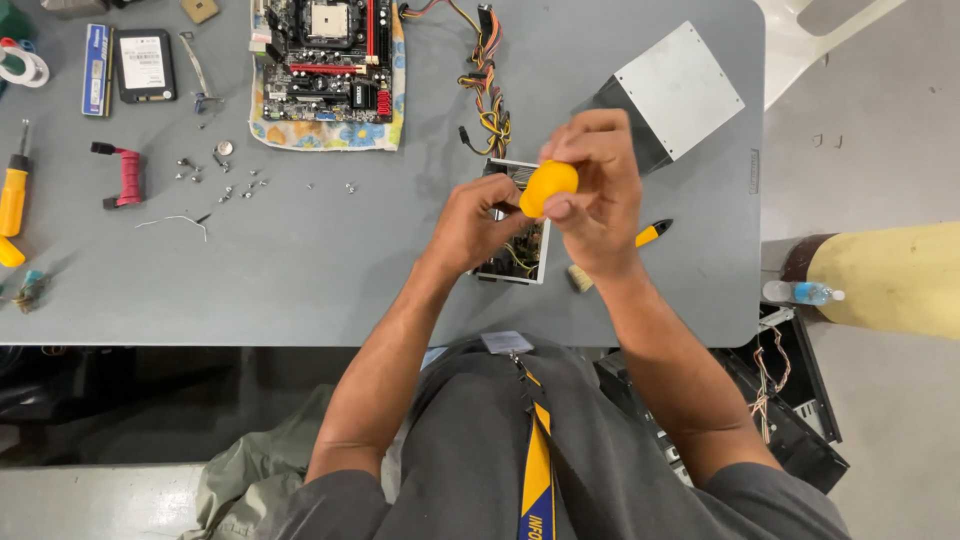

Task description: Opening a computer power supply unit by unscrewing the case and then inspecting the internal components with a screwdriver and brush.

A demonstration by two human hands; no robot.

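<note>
My right hand [598,190] is closed around a yellow-orange screwdriver handle [547,186], held upright over an opened power supply box [520,250] on the grey table [330,270]. My left hand [473,222] reaches in beside it, fingers curled near the shaft just below the handle; the shaft and tip are hidden behind the hands. The box's grey metal cover [672,92] lies behind it to the right. A bundle of coloured cables [486,90] runs from the box toward the back.
A motherboard [328,60] rests on a patterned cloth at the back. Loose screws [222,178], a red-wrapped part [126,176], a drive [145,65], a memory stick [96,70] and another yellow screwdriver [14,190] lie left. A brush with a yellow-black handle [648,236] lies under my right wrist.
</note>
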